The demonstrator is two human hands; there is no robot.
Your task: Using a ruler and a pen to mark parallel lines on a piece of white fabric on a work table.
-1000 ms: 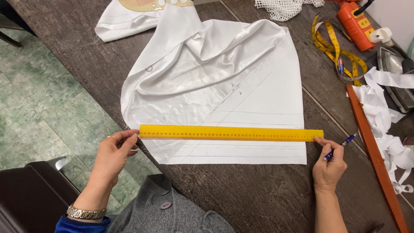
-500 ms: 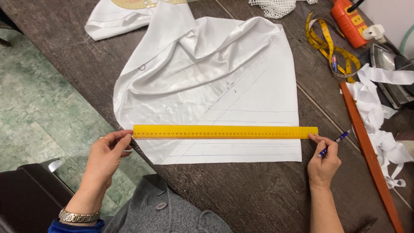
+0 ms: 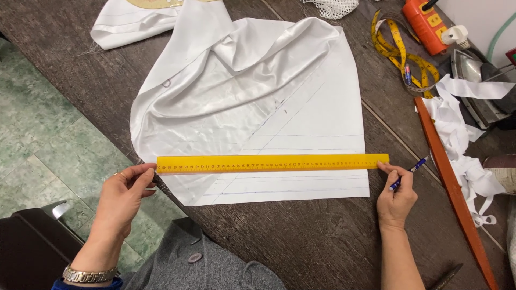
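A long yellow ruler [image 3: 271, 162] lies flat across the near part of a white satin cloth [image 3: 252, 102] marked with thin pen lines. My left hand [image 3: 122, 196] pinches the ruler's left end at the cloth's left edge. My right hand [image 3: 396, 196] holds a blue pen [image 3: 409, 173] while its fingertips touch the ruler's right end. The cloth is folded and rumpled toward the far side, flat near me.
The dark wooden table [image 3: 322, 241] carries a yellow tape measure [image 3: 402, 53], an orange power strip [image 3: 427, 19], an iron [image 3: 475, 80], white cloth strips [image 3: 462, 145] and an orange wooden stick [image 3: 451, 188] on the right. Green floor tiles [image 3: 37, 139] lie left.
The ruler and both hands hold their places on the cloth; only the camera view has drifted slightly, so everything sits a little lower left in the picture.
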